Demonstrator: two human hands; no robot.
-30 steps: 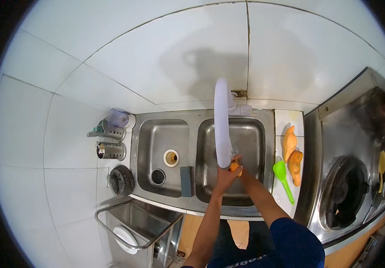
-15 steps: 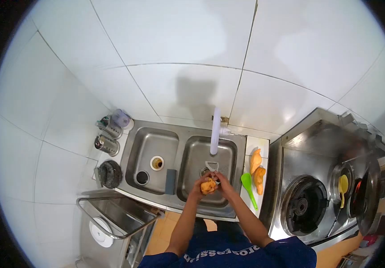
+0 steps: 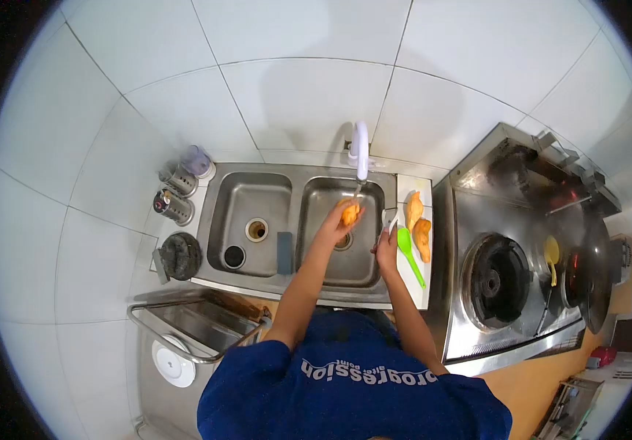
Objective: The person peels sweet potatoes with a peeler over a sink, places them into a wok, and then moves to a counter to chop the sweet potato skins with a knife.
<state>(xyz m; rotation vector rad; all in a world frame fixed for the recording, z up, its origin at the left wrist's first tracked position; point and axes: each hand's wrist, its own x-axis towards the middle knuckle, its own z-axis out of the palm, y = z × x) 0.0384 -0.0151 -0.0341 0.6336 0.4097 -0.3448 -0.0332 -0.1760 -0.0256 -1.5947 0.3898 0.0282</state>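
Note:
My left hand (image 3: pixel 338 222) grips a peeled orange root, a sweet potato by its look (image 3: pixel 350 213), beneath the white faucet (image 3: pixel 361 150). A thin stream of water appears to fall onto it, above the right sink basin (image 3: pixel 312 253). At that basin's right edge, my right hand (image 3: pixel 385 251) is closed on the handle of a peeler (image 3: pixel 389 217), whose pale forked head points away from me. Close by on the counter lie a bright green spoon (image 3: pixel 408 253) and two more peeled orange roots, one farther back (image 3: pixel 413 210) and one nearer (image 3: pixel 421 240).
Left basin (image 3: pixel 221 220) has a drain and a dark round hole; a grey block (image 3: pixel 284 253) rests on the divider. Metal utensil holders (image 3: pixel 174 207) and a stone mortar (image 3: pixel 179 255) stand at left. A gas stove (image 3: pixel 493 282) is right, a cart with a white plate (image 3: pixel 174 361) lower left.
Both hands were together over the basin; now they are apart. The left has carried the sweet potato up beneath the faucet, and the right has moved the peeler to the basin's right edge.

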